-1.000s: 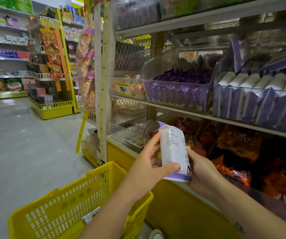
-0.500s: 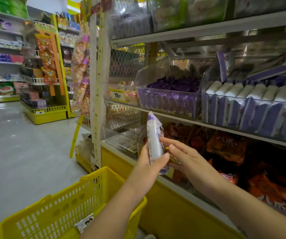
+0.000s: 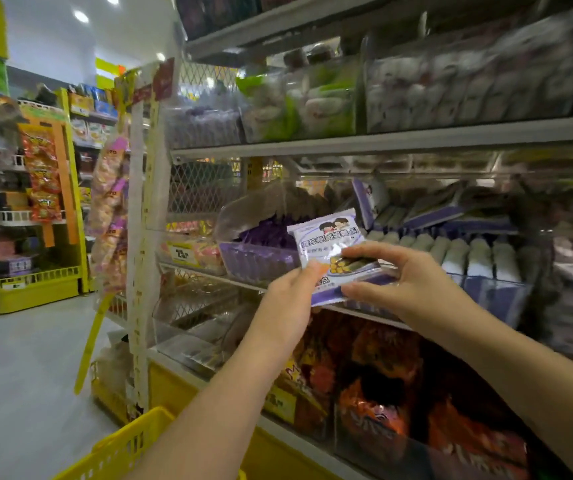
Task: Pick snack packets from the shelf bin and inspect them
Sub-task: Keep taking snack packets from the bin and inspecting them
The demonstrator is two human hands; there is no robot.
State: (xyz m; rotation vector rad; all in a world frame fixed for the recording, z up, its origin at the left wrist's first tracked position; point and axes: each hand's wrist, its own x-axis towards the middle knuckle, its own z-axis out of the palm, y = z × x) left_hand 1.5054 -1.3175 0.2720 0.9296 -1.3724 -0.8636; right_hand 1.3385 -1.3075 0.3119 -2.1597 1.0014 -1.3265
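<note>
Now the left hand [image 3: 292, 289] and right hand [image 3: 402, 282] pinch the packet [image 3: 330, 247], inspecting it; next, probably back to the bin [image 3: 496, 296] at three o'clock.

The left hand [image 3: 288, 296] and the right hand [image 3: 416, 282] are bare. Back from the fingers [image 3: 368, 251], the left forearm [image 3: 209, 410] and the right forearm [image 3: 503, 368] are bare skin too, right up to the picture's edge. The fingers are slim and smooth. Near the base of one right finger sits a small pale glint [image 3: 398, 284], too blurred to identify.
</note>
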